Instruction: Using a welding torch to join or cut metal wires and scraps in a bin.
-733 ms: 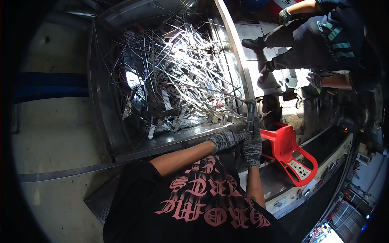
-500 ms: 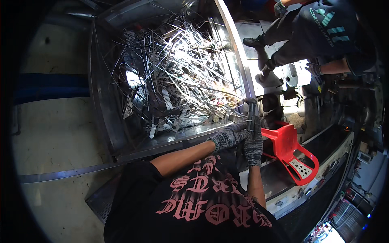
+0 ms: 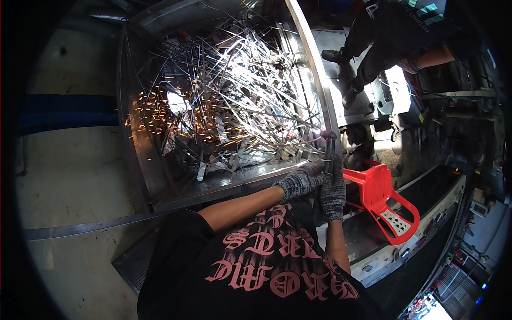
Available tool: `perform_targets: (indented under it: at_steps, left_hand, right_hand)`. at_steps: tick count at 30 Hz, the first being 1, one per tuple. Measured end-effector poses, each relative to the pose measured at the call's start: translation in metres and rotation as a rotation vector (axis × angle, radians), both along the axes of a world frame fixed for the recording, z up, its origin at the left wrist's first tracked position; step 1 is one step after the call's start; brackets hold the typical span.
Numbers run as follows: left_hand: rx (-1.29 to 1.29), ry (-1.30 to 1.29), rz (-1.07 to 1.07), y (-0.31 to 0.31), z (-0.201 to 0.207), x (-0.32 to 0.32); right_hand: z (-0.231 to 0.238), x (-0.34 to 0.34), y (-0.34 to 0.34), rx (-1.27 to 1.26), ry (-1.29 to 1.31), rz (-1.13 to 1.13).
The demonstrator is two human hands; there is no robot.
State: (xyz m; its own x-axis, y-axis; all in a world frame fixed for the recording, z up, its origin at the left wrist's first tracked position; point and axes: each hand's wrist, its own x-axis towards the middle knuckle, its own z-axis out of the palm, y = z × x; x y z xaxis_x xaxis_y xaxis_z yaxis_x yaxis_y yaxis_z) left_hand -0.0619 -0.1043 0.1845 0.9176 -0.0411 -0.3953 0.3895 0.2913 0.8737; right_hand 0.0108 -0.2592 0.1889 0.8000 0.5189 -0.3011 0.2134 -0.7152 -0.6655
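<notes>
A dark cutting torch (image 3: 331, 146) points up at the near right corner of a large metal bin (image 3: 176, 202), with a small purplish glow at its tip. My right hand (image 3: 334, 194), in a grey knitted glove, is wrapped round its handle. My left hand (image 3: 301, 181), gloved alike, is closed beside the right one and steadies the torch from the left; its fingertips are partly hidden. Orange sparks (image 3: 160, 114) spray leftward across the bin. Inside lies a tangle of thin metal strips (image 3: 250, 96). The torch tip is against the bin's right-hand rail (image 3: 314, 64).
A red plastic chair (image 3: 376, 186) lies tilted to my right on a long dark bench-like frame (image 3: 440, 184). Beyond the rail at upper right, a co-worker (image 3: 394, 32) in dark clothes stands near a grey box (image 3: 385, 93). A blue beam (image 3: 69, 114) lies at left.
Orange sparks now fly across the bin, and the torch tip has shifted slightly down along the rail. The co-worker has changed posture, one arm now reaching lower. My hands stay nearly in place.
</notes>
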Motion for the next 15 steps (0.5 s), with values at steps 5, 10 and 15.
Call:
perform_targets:
  at_steps: [5,10,15]
  left_hand:
    - [0.108,-0.040,0.020,-0.010,-0.021,-0.001]
    - [0.175,-0.011,-0.067,-0.001,-0.002,0.004]
    - [-0.025,-0.022,0.003,0.004,0.007,0.002]
  right_hand:
    - [-0.002,-0.005,-0.002,0.023,-0.061,0.013]
    - [-0.015,-0.002,-0.011,0.035,-0.157,0.009]
    - [-0.014,0.000,-0.005,-0.024,-0.121,0.032]
